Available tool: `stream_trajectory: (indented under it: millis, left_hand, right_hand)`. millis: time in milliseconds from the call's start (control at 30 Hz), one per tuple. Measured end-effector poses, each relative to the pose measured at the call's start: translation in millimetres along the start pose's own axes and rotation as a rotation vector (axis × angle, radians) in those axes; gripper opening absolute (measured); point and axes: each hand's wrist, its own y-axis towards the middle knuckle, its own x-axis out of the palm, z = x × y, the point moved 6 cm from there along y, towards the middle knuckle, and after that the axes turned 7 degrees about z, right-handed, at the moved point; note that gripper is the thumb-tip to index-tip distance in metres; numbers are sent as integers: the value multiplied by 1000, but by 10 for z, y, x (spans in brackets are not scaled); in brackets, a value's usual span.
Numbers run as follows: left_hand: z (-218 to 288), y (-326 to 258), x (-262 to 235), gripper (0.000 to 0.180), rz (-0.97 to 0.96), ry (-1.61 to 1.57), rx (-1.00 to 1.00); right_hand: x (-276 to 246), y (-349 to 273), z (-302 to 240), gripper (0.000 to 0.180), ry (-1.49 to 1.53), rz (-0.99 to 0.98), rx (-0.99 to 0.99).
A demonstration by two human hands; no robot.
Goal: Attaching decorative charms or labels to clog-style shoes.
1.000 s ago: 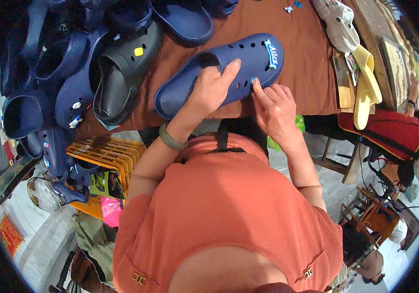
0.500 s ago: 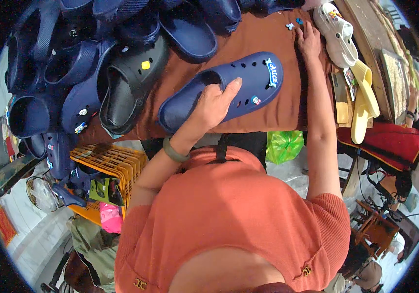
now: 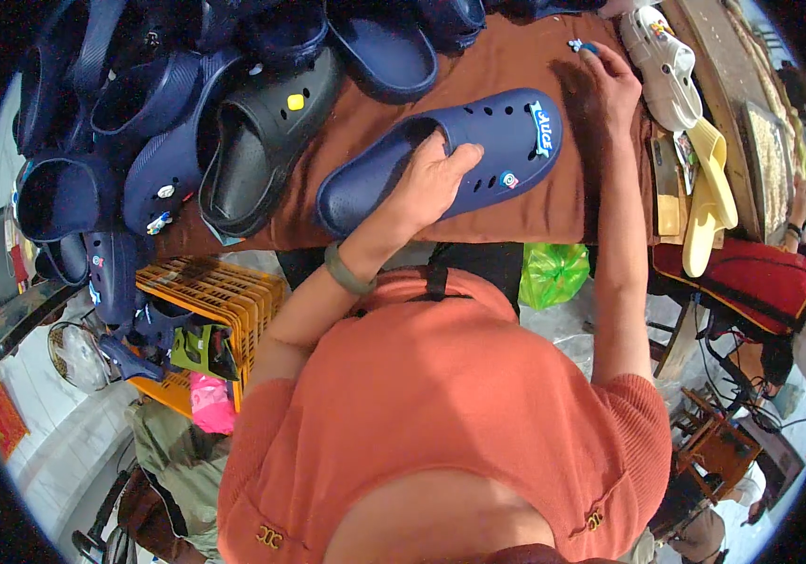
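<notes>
A navy blue clog (image 3: 506, 141) with small charms on its top lies on the brown tablecloth (image 3: 516, 216). My left hand (image 3: 431, 183) grips it at the opening, thumb inside the shoe. My right hand (image 3: 610, 85) is stretched far forward over the cloth, its fingertips on a small blue charm (image 3: 584, 45) near the table's far edge. A green bangle (image 3: 345, 273) is on my left wrist.
Several dark blue clogs and a black clog (image 3: 257, 150) with a yellow charm are piled at the left and back. White clogs (image 3: 662, 61) and yellow sandals (image 3: 709, 193) lie at the right. A yellow crate (image 3: 210, 310) and a green bag (image 3: 553, 273) sit below the table.
My right hand left the blue clog's side and reached forward to the small charms at the far edge. My left hand kept its hold on the clog.
</notes>
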Motion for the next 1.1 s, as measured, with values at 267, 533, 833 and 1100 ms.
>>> stream_trajectory:
  millis: [267,533,833,1100]
  left_hand:
    - [42,-23,9,33,-9,-3,30]
    - [74,-48,21,31,3,-54,37]
    - [103,-52,24,29,-24,20,79]
    - [18,-7,-9,33,-38,-46,38]
  right_hand:
    - [592,-1038,-1107,16,-341,-393,-553]
    - [730,-1231,-1012,14,-280,-434,-441]
    - [537,-1146,-659,16,-75,-274,86]
    - [553,-1133,-980,15,-312,-252,-473]
